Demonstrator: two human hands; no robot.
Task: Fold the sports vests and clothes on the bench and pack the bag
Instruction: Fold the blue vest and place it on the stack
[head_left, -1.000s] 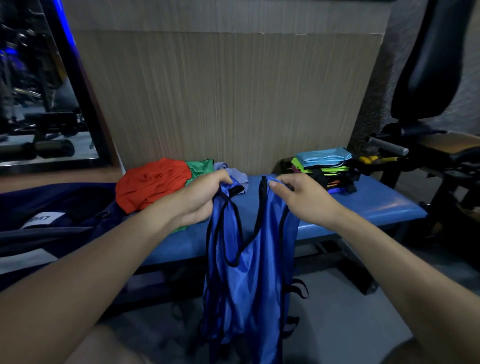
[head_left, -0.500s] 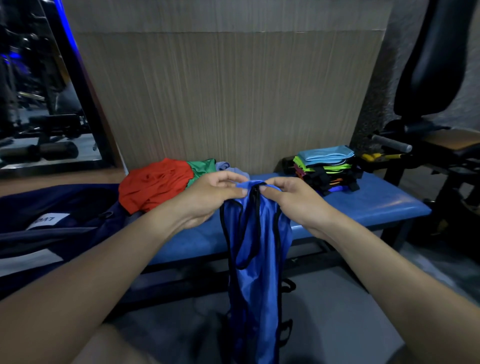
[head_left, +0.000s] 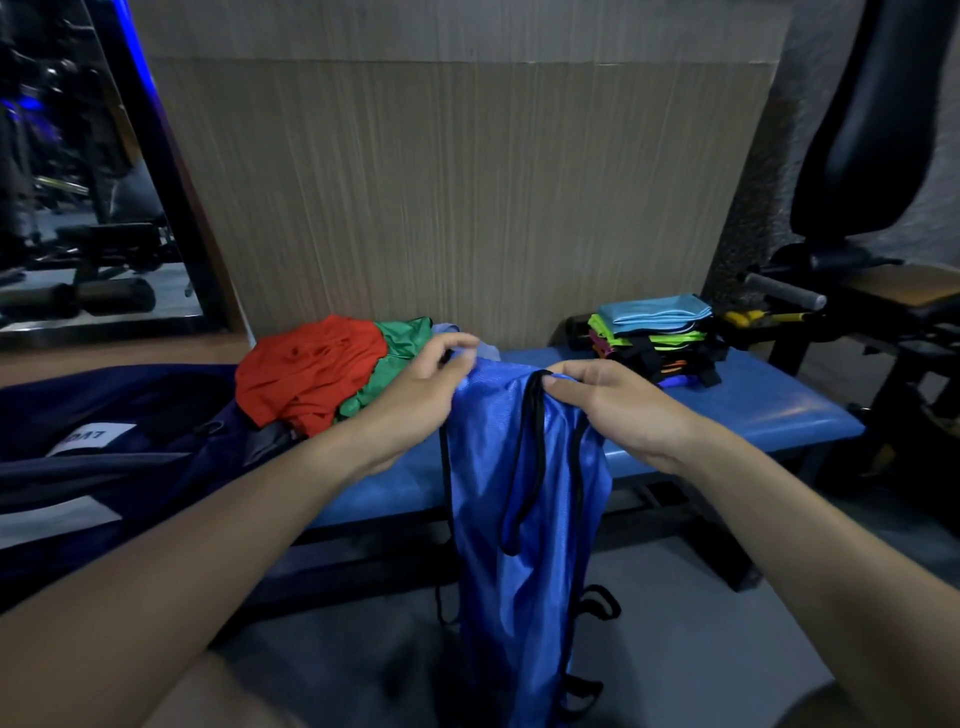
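Two hands hold one blue vest (head_left: 524, 499) up by its top edge, just in front of the bench (head_left: 769, 410). Left hand (head_left: 415, 395) pinches the shoulder fabric between thumb and curled fingers; right hand (head_left: 618, 410) grips the other shoulder beside the black trim, fingers curled round the cloth. Vest hangs lengthwise, doubled on itself, lower end draping down toward the floor with black side straps loose.

Step in hand, as I judge it: squaring the halves before laying it flat. To do it well, match the two shoulder straps edge to edge, keep light tension between the hands so the slick fabric does not slide, and lift the tail clear of the floor before lowering it onto the bare blue padding between the piles. Loose straps should be tucked inside the fold or they will snag.

Unfolded pile (head_left: 322, 374) sits on the bench's left part: red on top, green beneath, a pale piece behind. Folded stack (head_left: 654, 338) on the right part near the wall: light blue on top, lime, black and orange layers below.

Bag (head_left: 114, 415), dark navy, lies open at far left, touching the unfolded pile. A white label shows inside; whether any clothes are in it I cannot tell.
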